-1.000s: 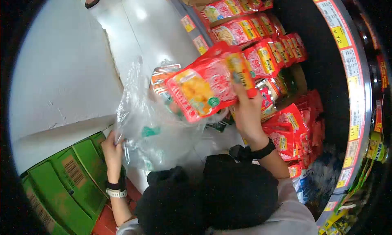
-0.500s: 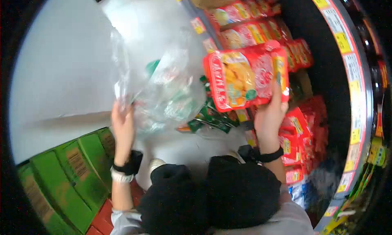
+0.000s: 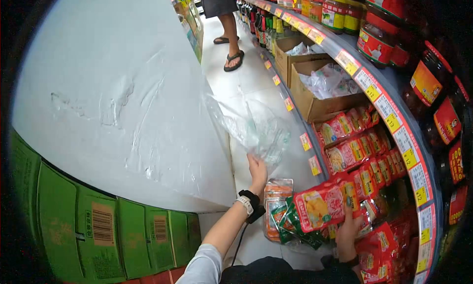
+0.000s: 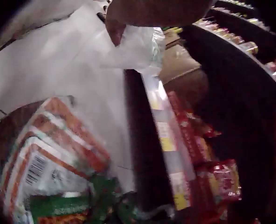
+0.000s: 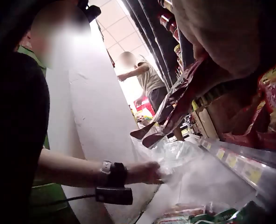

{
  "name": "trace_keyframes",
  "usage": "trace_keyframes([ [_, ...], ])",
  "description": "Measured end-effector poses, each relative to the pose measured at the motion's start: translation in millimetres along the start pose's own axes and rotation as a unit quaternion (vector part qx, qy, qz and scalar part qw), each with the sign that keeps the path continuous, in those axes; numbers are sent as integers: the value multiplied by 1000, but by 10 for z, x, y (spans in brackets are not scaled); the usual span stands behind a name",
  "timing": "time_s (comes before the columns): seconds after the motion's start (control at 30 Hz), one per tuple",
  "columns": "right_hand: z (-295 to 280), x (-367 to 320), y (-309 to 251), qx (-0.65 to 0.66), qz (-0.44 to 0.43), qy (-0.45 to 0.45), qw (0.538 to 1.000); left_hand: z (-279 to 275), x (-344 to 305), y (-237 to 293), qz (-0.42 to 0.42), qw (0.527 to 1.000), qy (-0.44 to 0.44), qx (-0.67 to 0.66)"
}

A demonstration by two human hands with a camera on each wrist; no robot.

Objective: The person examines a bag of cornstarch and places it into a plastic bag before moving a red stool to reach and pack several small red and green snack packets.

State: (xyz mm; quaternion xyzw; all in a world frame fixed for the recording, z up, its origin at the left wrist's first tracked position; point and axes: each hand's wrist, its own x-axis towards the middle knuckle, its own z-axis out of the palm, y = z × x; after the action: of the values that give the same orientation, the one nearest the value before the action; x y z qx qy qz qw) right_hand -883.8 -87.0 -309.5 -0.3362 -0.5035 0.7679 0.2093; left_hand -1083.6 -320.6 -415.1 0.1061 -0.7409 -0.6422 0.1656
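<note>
My left hand (image 3: 257, 171), stretched out over the aisle floor, pinches a clear plastic bag (image 3: 268, 136) with green print. The bag hangs crumpled beyond the fingers; the left wrist view shows part of it below the hand (image 4: 156, 11). Lower right in the head view, my right hand (image 3: 348, 232) grips red food packets (image 3: 318, 207) by one side, thumb on the front face. Two packet edges (image 5: 175, 100) show one over the other in the right wrist view. Beneath them on the floor lie orange-and-white packets (image 3: 277, 195) and green packets (image 3: 290, 225).
Rows of red packets (image 3: 345, 153) stand on the low shelf at right, with cardboard boxes (image 3: 315, 104) behind. A shelf edge with price tags (image 3: 391, 121) curves above. Green cartons (image 3: 101, 230) and a white block (image 3: 123, 111) border the left. Another person (image 3: 229, 32) stands up the aisle.
The view has lifted toward the far aisle. My left hand has reached forward with the bag, away from the floor packets. My right hand keeps hold of the red packets.
</note>
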Motion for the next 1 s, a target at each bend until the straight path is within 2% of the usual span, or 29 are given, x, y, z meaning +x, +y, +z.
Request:
trace_keyframes([
  [0.03, -80, -9, -6, -1, -4, -56, 998, 28, 32, -139, -49, 997, -7, 54],
  [0.07, -95, -24, -21, 1, -5, -53, 999, 20, 82, -345, -48, 997, -10, 54],
  [0.1, -103, -42, -24, 2, -18, -55, 998, -18, 152, -565, -64, 993, -54, -82],
  [0.13, -121, -50, -19, 3, -29, -57, 998, -47, 181, -689, -81, 968, -95, -216],
  [0.17, -173, -28, 1, 4, -27, -56, 998, -71, 161, -655, -122, 960, -88, -235],
  [0.27, -199, -21, 77, -19, -21, -89, 996, -204, 223, -602, -164, 964, -110, -180],
  [0.33, -70, -76, 35, 11, 9, -7, 1000, -261, 325, -704, -155, 967, -103, -173],
  [0.37, -63, -66, 39, 15, 13, -6, 1000, -270, 346, -648, -147, 969, -96, -176],
  [0.4, -65, -57, 41, 17, 9, -50, 999, -274, 361, -594, -148, 969, -98, -171],
  [0.43, -74, -65, 40, 19, 8, -91, 996, -274, 378, -546, -154, 975, -51, -153],
  [0.47, -54, -94, 22, 17, 17, -84, 996, -284, 356, -487, -163, 978, -4, -132],
  [0.5, -17, -122, -20, 26, 13, -93, 995, -258, 425, -637, -119, 978, 18, -168],
  [0.53, -10, -137, -77, 26, 3, -101, 995, -247, 446, -827, -133, 984, 16, -119],
  [0.57, -41, -102, -9, 28, -33, -108, 993, -234, 417, -683, -149, 986, 11, -69],
  [0.63, -82, -51, 32, -1, -45, -110, 993, -151, 234, -356, -145, 986, 63, -47],
  [0.67, -91, -36, 20, -8, -59, -122, 991, -105, 126, -341, -162, 984, 58, -46],
  [0.73, -79, -20, -24, -36, -54, -124, 990, -79, -68, -245, -78, 986, 143, 45],
  [0.77, -68, 6, -42, -50, -54, -130, 989, -94, -284, -78, -87, 985, 137, 51],
  [0.83, 10, 93, 12, -48, -46, -144, 987, -117, -718, 309, -9, 998, 54, -27],
  [0.87, 22, 87, 8, -52, -37, -160, 985, -157, -825, 411, -26, 999, 37, -24],
  [0.9, 70, 67, -20, -52, -14, -187, 981, -270, -900, 488, -132, 957, -176, -188],
  [0.93, 157, 41, -46, -53, 10, -214, 975, -360, -997, 607, -234, 832, -365, -345],
  [0.97, 199, 42, 45, -47, 11, -219, 975, -414, -1103, 876, -310, 776, -428, -345],
  [1.0, 240, 59, 145, -38, 10, -234, 971, -508, -1226, 1005, -412, 778, -397, -260],
])
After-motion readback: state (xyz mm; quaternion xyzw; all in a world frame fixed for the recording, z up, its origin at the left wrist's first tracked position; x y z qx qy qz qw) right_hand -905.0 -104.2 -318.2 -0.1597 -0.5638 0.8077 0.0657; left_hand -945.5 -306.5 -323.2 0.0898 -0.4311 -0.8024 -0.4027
